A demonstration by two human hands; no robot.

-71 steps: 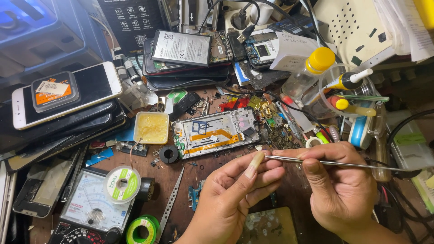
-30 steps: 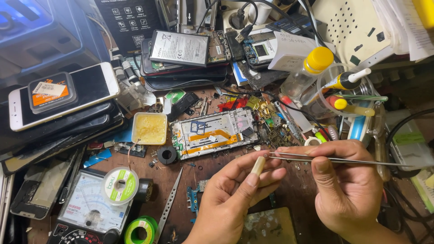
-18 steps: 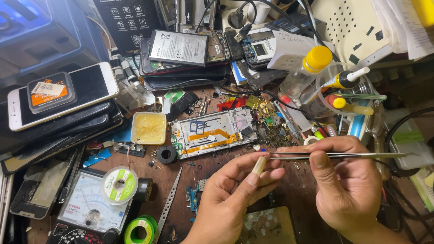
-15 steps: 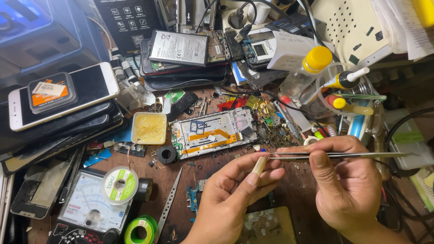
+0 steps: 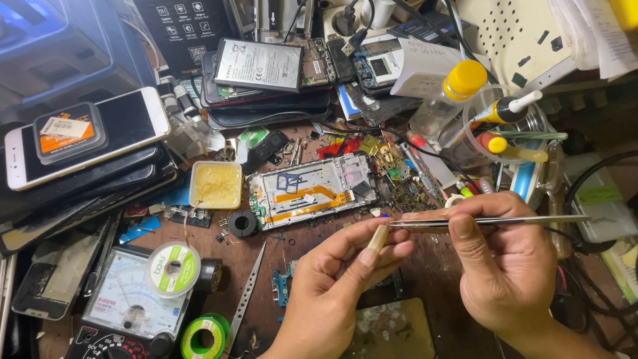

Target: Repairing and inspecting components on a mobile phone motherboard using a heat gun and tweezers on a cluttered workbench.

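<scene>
My right hand (image 5: 508,266) pinches silver tweezers (image 5: 485,221) held level, their tips pointing left. My left hand (image 5: 339,279) meets those tips with thumb and forefinger closed around something very small at about the tweezer tips; the piece itself is too small to make out. Both hands hover over the brown bench, just in front of an opened phone frame (image 5: 312,189) with orange flex cables showing. A small circuit board (image 5: 284,286) lies under my left hand.
Stacked phones (image 5: 80,146) fill the left. A yellow flux tin (image 5: 216,185), solder spools (image 5: 173,269), a multimeter (image 5: 126,306), a metal pry tool (image 5: 244,299), a yellow-capped bottle (image 5: 452,96) and a tub of tools (image 5: 512,129) crowd the bench.
The tweezers have risen slightly and levelled in my right hand. Both hands stay together at the same spot.
</scene>
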